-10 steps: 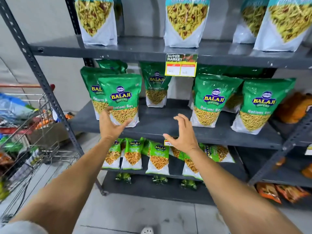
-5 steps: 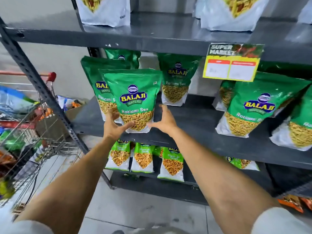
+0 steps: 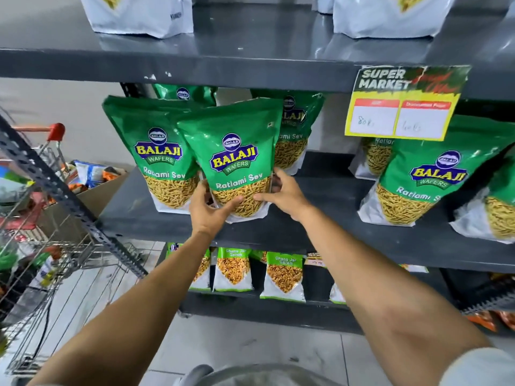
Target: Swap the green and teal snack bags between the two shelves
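Observation:
A green Balaji Ratlami Sev bag (image 3: 234, 140) stands upright near the front of the middle shelf (image 3: 328, 218). My left hand (image 3: 210, 210) grips its lower left corner and my right hand (image 3: 281, 193) grips its lower right side. Another green bag (image 3: 150, 140) stands just behind it to the left, one more (image 3: 295, 126) behind to the right, and further green bags (image 3: 429, 174) stand at the right. On the top shelf (image 3: 250, 62) only the white bottoms of two bags (image 3: 145, 15) (image 3: 390, 15) show; their upper parts are cut off.
A yellow price tag (image 3: 401, 107) hangs from the top shelf's edge. Small green Chana Jor Garam packs (image 3: 284, 277) line the shelf below. A wire shopping cart (image 3: 36, 232) with goods stands at left beside the slanted shelf post (image 3: 67, 196). A tiled floor lies below.
Both hands have closed in on the front green bag, from spread apart in the air to gripping its lower corners. My view has moved closer and up.

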`<act>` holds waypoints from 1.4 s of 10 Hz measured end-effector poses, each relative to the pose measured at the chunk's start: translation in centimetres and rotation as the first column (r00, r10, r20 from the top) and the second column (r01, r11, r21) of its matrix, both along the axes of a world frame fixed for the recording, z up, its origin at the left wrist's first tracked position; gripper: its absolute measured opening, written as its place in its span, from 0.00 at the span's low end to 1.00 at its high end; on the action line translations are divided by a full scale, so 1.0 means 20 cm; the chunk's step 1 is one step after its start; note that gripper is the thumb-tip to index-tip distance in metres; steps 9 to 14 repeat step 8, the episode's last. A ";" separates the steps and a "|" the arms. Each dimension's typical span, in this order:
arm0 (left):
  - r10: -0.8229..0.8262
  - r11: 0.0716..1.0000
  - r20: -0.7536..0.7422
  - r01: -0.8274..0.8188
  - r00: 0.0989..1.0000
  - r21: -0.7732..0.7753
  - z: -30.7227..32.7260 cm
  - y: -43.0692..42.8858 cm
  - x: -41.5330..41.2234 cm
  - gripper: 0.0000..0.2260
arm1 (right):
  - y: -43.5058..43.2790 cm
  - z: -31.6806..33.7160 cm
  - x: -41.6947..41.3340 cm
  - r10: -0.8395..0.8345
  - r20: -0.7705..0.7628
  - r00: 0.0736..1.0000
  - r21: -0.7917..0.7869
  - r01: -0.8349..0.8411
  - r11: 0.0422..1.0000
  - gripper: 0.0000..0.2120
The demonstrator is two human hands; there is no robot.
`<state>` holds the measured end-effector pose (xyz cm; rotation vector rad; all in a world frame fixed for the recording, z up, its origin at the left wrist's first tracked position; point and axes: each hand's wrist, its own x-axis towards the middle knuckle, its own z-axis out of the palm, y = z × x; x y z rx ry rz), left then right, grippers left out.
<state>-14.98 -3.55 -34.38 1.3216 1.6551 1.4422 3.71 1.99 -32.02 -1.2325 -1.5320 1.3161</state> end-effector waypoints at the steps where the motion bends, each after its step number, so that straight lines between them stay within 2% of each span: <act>1: -0.062 0.998 -0.019 0.062 0.998 -0.009 0.04 0.08 0.14 0.28 | 0.01 0.03 0.17 -0.085 0.024 0.996 0.028 0.084 0.996 0.33; 2: -0.128 0.992 -0.053 0.128 0.990 0.003 0.04 0.16 0.26 0.30 | -0.01 0.03 0.31 -0.209 0.044 0.977 0.031 0.208 0.978 0.34; 3: -0.198 0.980 -0.077 0.196 0.977 -0.029 0.03 0.21 0.35 0.34 | -0.03 -0.02 0.40 -0.311 0.054 0.949 0.030 0.310 0.950 0.41; 4: -0.247 0.968 -0.085 0.242 0.965 -0.063 -0.04 0.21 0.38 0.37 | -0.06 -0.09 0.43 -0.311 0.094 0.946 0.014 0.311 0.950 0.34; 5: -0.248 0.968 -0.120 0.242 0.961 -0.067 -0.05 0.19 0.40 0.37 | -0.11 -0.12 0.42 -0.318 0.039 0.947 0.002 0.318 0.948 0.27; 7: -0.288 0.954 -0.181 0.265 0.941 -0.141 -0.01 0.15 0.39 0.38 | -0.15 -0.12 0.41 -0.295 0.207 0.933 0.036 0.294 0.955 0.27; 8: -0.266 0.954 -0.235 0.219 0.935 -0.206 0.00 0.09 0.38 0.43 | -0.20 -0.04 0.39 -0.412 0.276 0.868 0.114 0.396 0.911 0.28; 14: -0.266 0.954 -0.235 0.219 0.935 -0.206 0.00 0.09 0.38 0.43 | -0.20 -0.04 0.39 -0.412 0.276 0.868 0.114 0.396 0.911 0.28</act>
